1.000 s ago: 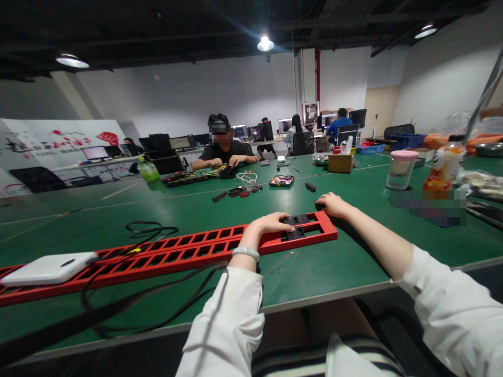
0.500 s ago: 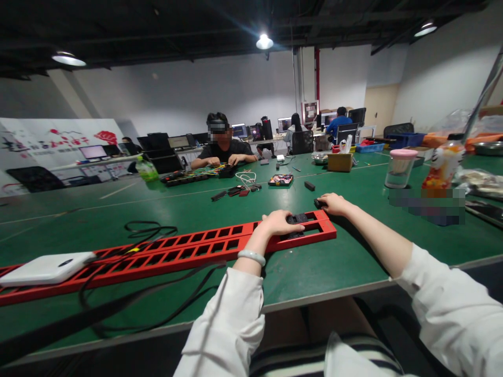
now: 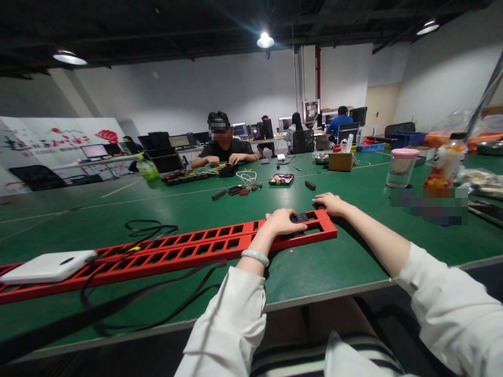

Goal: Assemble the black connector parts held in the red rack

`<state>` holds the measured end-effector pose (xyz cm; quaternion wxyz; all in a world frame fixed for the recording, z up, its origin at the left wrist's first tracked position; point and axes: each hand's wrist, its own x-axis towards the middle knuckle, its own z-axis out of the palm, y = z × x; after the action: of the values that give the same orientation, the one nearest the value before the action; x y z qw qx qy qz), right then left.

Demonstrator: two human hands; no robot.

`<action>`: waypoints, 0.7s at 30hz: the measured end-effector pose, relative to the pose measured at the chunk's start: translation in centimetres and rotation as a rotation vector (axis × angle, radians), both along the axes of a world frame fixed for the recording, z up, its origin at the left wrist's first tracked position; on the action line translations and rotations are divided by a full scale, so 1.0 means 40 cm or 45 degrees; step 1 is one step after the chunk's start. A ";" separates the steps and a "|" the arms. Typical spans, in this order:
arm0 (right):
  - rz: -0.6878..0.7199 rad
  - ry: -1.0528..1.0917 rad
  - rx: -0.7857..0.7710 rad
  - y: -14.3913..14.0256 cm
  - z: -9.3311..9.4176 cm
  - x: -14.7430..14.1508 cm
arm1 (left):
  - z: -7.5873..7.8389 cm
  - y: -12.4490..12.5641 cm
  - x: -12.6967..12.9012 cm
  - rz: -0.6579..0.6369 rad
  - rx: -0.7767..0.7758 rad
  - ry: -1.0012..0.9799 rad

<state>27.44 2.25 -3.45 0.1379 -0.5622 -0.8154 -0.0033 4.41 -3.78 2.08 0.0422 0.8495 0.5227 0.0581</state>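
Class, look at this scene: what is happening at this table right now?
A person in white sleeves sits at a green table with a long red slotted rack lying across it. The left hand presses on a black part seated in the rack's right end. The right hand rests at the rack's far corner. Across the table, another person handles a similar dark rack with coloured wires.

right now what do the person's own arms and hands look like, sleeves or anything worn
Both arms wear loose white long sleeves, pushed back off the forearms. The left hand has a pale, smooth bangle at the wrist. The right hand is bare, with no ring, watch or glove visible.
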 end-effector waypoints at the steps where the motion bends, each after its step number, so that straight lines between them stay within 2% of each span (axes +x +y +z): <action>1: 0.005 -0.002 0.006 0.001 -0.001 -0.001 | -0.002 -0.001 0.004 0.005 -0.001 0.001; 6: 0.015 -0.007 0.040 0.011 -0.003 -0.004 | -0.014 0.005 0.023 0.100 0.021 -0.025; 10: 0.018 0.015 0.046 0.016 -0.002 -0.004 | -0.018 0.012 0.025 0.111 0.049 -0.063; 17: 0.023 0.283 0.197 0.006 0.016 -0.005 | -0.017 0.010 0.020 0.113 0.051 -0.110; 21: 0.111 0.390 0.281 -0.014 0.037 -0.022 | -0.023 0.017 0.018 0.126 0.064 -0.138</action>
<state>26.55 1.67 -1.97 0.3212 -0.5017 -0.8032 -0.0009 5.14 -3.11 1.18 0.0463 0.8190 0.5593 0.1192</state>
